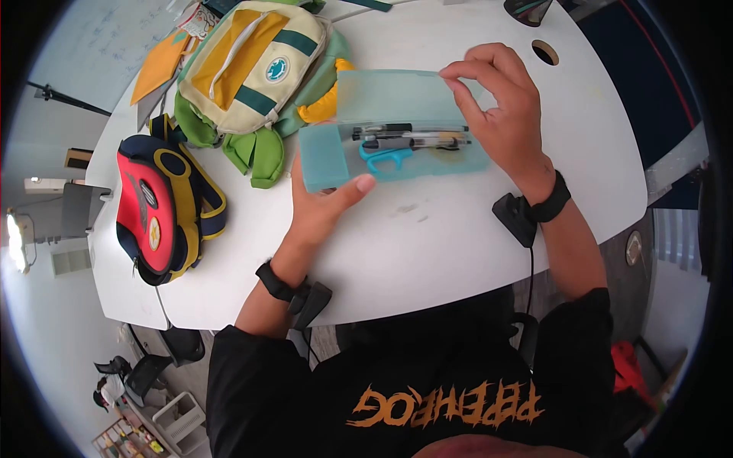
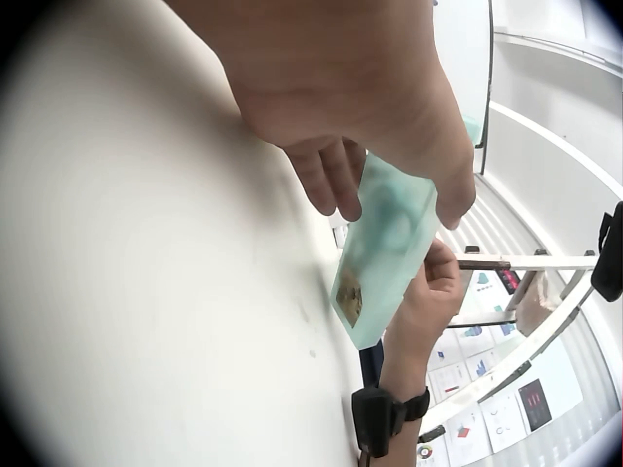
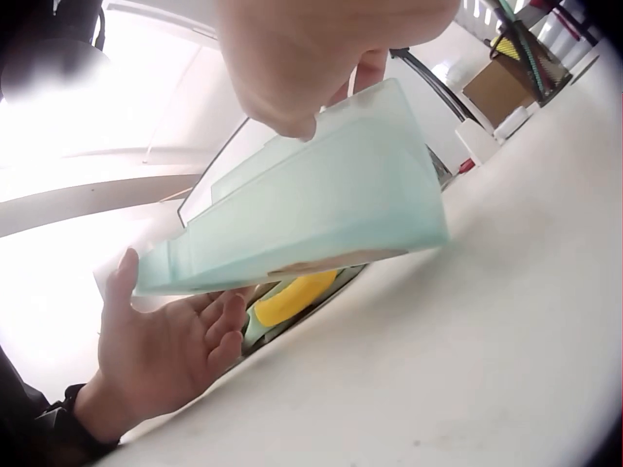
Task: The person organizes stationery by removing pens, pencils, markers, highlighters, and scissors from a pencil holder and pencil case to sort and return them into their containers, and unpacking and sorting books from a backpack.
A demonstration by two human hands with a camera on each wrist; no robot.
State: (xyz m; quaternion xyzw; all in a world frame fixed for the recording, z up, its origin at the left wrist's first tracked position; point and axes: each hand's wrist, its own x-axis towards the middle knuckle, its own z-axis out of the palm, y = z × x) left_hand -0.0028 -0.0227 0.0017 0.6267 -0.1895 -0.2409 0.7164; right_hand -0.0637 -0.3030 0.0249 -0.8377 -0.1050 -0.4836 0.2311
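Observation:
A translucent teal pencil case [image 1: 324, 158] is held tilted above the white table, its lid [image 1: 389, 95] raised. Several pens [image 1: 412, 142] and a blue-handled tool [image 1: 385, 159] lie inside. My left hand [image 1: 317, 217] grips the case's left end, thumb at the near side. With thumb and index finger, my right hand [image 1: 508, 114] pinches the lid's upper edge. The left wrist view has the case [image 2: 389, 233] between my left hand [image 2: 350, 88] and right hand [image 2: 419, 316]. In the right wrist view, left fingers lie under the case [image 3: 311, 204], near its end.
A cream, green and yellow backpack [image 1: 263, 69] lies behind the case at the left. Nearer on that side sits a red and navy bag [image 1: 156, 206]. An orange folder [image 1: 162, 67] lies at the back left, and a dark mesh holder [image 1: 528, 9] stands at the back right.

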